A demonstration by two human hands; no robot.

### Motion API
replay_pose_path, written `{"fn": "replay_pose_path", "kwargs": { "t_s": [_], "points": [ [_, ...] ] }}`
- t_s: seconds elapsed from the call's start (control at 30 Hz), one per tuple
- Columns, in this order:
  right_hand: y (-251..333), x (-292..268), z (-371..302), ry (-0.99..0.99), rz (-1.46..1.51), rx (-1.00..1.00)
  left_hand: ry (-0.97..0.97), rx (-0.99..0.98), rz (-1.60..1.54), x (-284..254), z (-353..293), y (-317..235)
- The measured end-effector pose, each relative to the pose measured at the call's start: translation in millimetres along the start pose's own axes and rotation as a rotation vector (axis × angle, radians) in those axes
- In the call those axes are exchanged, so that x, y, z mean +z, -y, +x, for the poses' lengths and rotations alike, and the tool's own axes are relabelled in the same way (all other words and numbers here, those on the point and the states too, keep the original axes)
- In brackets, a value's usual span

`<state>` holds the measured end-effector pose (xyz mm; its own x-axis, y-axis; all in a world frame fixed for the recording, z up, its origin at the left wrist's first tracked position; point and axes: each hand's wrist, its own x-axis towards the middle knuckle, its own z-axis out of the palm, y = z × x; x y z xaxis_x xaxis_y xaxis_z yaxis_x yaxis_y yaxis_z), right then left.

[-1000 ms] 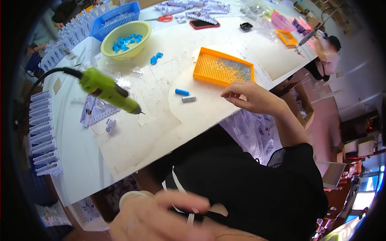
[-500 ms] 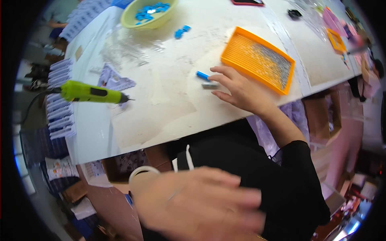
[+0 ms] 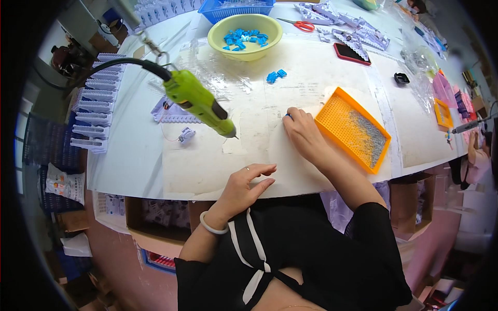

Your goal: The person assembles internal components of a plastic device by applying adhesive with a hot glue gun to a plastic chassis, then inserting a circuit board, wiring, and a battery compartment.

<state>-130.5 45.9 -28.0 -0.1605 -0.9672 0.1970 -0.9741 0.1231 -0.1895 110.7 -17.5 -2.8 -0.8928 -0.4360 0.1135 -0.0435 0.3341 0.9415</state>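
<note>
My right hand (image 3: 307,136) rests on the table beside the orange tray, its fingers curled down over a small blue piece (image 3: 289,117). Only a bit of that piece shows at the fingertips. Close to the table's front edge, my left hand (image 3: 248,186) has thumb and fingers apart with nothing between them. A green electric screwdriver (image 3: 199,101) hangs from a spring at the left, tip pointing down over the table. The orange tray (image 3: 325,111) holds many small silvery pieces, heaped toward its right side.
A yellow bowl (image 3: 214,38) of blue parts stands at the back, with loose blue parts (image 3: 276,76) before it. Lavender plastic parts (image 3: 174,113) lie left. Farther back are red-handled scissors (image 3: 303,26), a phone (image 3: 352,54) and a blue basket (image 3: 207,14).
My left hand has moved up from low in front of my body to the table edge. My right hand has closed over the blue piece. The view has shifted, and the screwdriver hangs more steeply.
</note>
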Motion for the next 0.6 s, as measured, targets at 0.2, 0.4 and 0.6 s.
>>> {"fn": "replay_pose_path", "kwargs": {
  "t_s": [0.2, 0.4, 0.6],
  "points": [
    [-9.5, 7.2, -0.4, -0.065, -0.068, -0.002, -0.082, -0.014, -0.017, -15.0, -5.5, 6.3],
    [-10.8, 21.6, -12.5, -0.231, -0.112, 0.032, -0.502, -0.016, 0.163, -69.2, -6.8, 30.6],
    [-6.6, 27.0, -27.9, -0.274, -0.049, -0.003, -0.641, 0.111, 0.581, -132.3, 16.6, 21.2]
  ]
}}
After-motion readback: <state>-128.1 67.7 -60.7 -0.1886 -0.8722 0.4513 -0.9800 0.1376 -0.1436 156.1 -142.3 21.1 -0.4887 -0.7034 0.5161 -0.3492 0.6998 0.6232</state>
